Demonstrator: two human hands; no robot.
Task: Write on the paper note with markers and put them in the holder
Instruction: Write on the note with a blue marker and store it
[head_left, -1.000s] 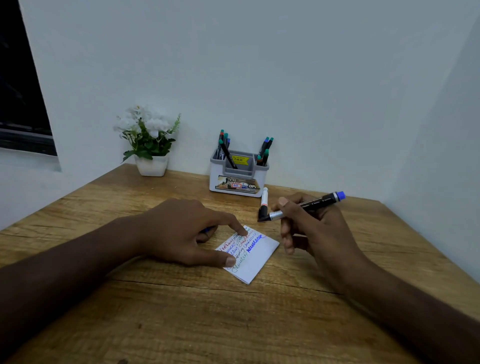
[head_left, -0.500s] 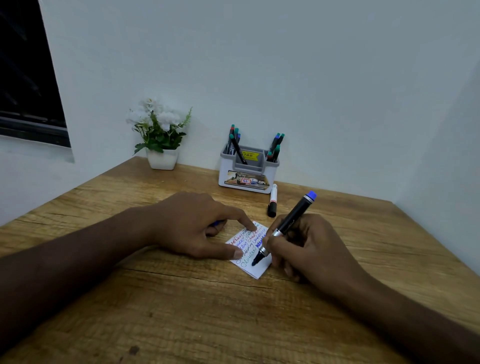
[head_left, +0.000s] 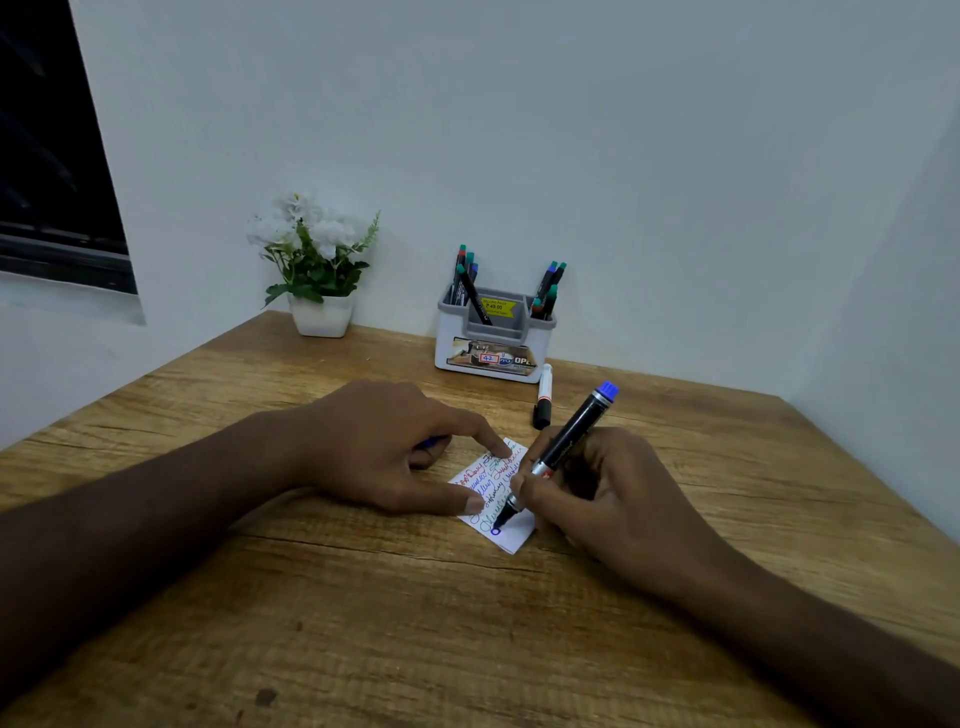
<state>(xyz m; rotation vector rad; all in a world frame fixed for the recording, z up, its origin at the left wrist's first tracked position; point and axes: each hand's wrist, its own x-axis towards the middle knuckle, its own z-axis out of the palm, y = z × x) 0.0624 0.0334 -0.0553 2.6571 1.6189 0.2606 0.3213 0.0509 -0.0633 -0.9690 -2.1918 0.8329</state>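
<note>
While the left hand (head_left: 384, 447) pins the paper note (head_left: 501, 499) with straight fingers, the right hand (head_left: 602, 493) grips the blue marker (head_left: 563, 452), writing; capping and the far holder (head_left: 493, 338) come next

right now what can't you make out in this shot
Head view only:
- Words on the paper note: too small; its upper part is covered by the left hand and right hand.
- Blue object under the left hand: mostly hidden by the fingers.
- Markers in the holder: lower parts hidden by its walls.
- Blue marker print: blurred.

White note (head_left: 514, 540), seemingly red, blue, green script; blue-capped marker (head_left: 571, 447).
</note>
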